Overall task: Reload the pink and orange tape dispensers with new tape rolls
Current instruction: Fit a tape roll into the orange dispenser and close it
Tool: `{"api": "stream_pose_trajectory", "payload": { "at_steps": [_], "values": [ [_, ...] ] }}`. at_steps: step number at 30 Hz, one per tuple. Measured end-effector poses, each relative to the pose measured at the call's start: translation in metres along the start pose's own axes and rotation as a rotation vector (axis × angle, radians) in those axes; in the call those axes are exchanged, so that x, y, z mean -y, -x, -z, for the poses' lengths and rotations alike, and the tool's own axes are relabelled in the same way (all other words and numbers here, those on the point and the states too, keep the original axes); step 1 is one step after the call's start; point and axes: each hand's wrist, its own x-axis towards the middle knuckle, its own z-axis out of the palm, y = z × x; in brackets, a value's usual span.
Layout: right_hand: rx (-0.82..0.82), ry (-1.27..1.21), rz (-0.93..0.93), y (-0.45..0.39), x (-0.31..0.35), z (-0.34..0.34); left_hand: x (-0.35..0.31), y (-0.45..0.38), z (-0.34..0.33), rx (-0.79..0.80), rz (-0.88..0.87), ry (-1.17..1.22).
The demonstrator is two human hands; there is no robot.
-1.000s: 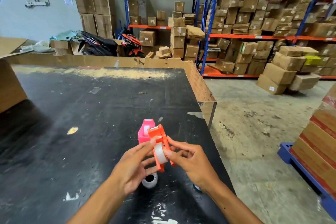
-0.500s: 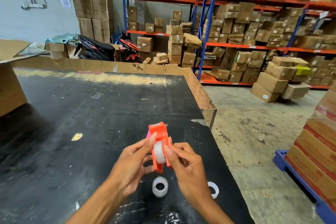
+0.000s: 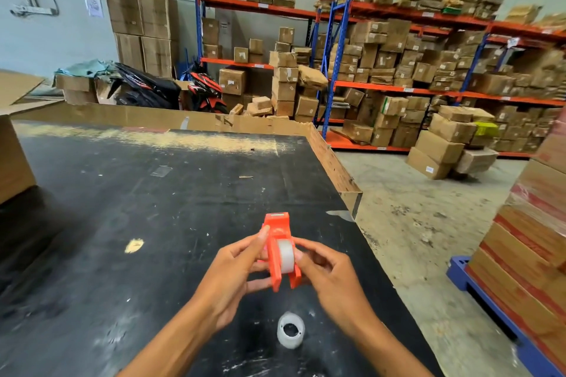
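Observation:
The orange tape dispenser (image 3: 277, 231) is held upright above the black table (image 3: 153, 208), its cutter end pointing away from me. A clear tape roll (image 3: 286, 254) sits in its slot. My left hand (image 3: 232, 278) grips the dispenser's left side with thumb and fingers. My right hand (image 3: 330, 278) holds its right side, with the thumb on the roll. A second clear tape roll (image 3: 290, 331) lies flat on the table just below my hands. The pink dispenser is almost hidden behind the orange one and my left fingers; only a pink sliver shows.
A cardboard wall (image 3: 183, 121) edges the table's far and right sides, and a cardboard box (image 3: 13, 162) stands at the left. Concrete floor (image 3: 413, 223) lies to the right, with a stack of boxes on a blue pallet (image 3: 502, 309). Shelves of cartons fill the background.
My head has tilted, so the hands sit lower in view. The pink dispenser has slipped behind the orange one. The loose roll on the table has come fully into sight.

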Motion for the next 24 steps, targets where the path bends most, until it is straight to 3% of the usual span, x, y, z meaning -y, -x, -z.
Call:
{"api": "stream_pose_trajectory", "payload": {
  "at_steps": [5,11,19,24],
  "values": [
    [0.065,0.080,-0.024,-0.003,0.001,0.012,0.003,-0.009,-0.004,0.026,0.023,0.030],
    [0.032,0.219,0.094,-0.009,0.007,0.026,0.005,-0.019,-0.018,0.031,0.015,0.043],
    [0.027,0.315,0.147,-0.023,0.012,0.040,0.002,-0.022,-0.025,0.004,-0.080,-0.041],
    [0.182,0.446,0.120,-0.029,0.019,0.049,0.002,-0.018,-0.027,-0.030,-0.122,-0.065]
  ]
}}
